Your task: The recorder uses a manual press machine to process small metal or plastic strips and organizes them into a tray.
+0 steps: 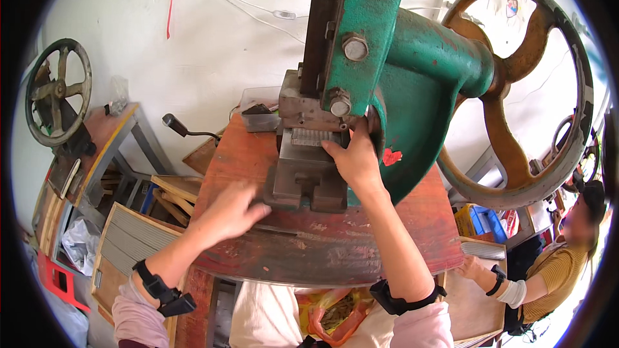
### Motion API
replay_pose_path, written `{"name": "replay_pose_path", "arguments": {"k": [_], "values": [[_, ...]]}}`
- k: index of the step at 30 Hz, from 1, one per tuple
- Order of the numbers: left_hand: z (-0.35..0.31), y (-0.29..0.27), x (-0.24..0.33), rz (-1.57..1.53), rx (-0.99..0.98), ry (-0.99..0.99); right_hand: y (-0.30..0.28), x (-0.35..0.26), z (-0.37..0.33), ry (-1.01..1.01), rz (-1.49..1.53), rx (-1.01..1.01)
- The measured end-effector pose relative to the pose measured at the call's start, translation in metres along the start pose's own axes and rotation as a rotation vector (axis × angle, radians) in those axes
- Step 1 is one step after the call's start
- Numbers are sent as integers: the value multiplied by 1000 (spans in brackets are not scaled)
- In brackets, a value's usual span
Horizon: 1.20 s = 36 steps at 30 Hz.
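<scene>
Head view: a green hand press (412, 58) with a large rusty flywheel (522, 90) stands on a worn red bench (335, 245). The right hand (353, 158) reaches into the die block (306, 174) directly under the press ram, fingers extended onto a small ribbed metal strip (313, 136); whether it pinches the strip cannot be told. The left hand (233, 209) lies open and motion-blurred just left of the die block's base, holding nothing visible. The likely hazard is a crushed fingertip, should the flywheel turn while the fingers remain beneath the ram. A second person (567, 258) works well right of the press.
</scene>
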<state>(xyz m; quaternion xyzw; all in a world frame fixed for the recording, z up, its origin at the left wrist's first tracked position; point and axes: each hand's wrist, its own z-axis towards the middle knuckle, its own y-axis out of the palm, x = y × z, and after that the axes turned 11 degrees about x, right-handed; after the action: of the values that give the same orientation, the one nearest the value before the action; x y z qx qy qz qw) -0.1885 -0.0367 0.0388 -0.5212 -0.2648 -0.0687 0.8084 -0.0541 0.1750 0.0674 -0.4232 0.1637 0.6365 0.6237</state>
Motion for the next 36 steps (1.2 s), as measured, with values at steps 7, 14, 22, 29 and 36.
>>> {"name": "replay_pose_path", "arguments": {"k": [7, 14, 22, 29, 36], "values": [[-38, 25, -13, 62, 175, 430, -1, 1, -1, 14, -17, -12], [-11, -10, 26, -38, 516, 385, 3, 3, 4, -60, -118, 78], [67, 13, 42, -162, 527, 75, 5, 15, 1, -100, -45, 87], [81, 11, 41, -65, 326, -102, -76, -26, -61, 65, 118, -239], [80, 11, 48, 92, 236, -177, -161, -33, -83, 63, -98, -334]]}}
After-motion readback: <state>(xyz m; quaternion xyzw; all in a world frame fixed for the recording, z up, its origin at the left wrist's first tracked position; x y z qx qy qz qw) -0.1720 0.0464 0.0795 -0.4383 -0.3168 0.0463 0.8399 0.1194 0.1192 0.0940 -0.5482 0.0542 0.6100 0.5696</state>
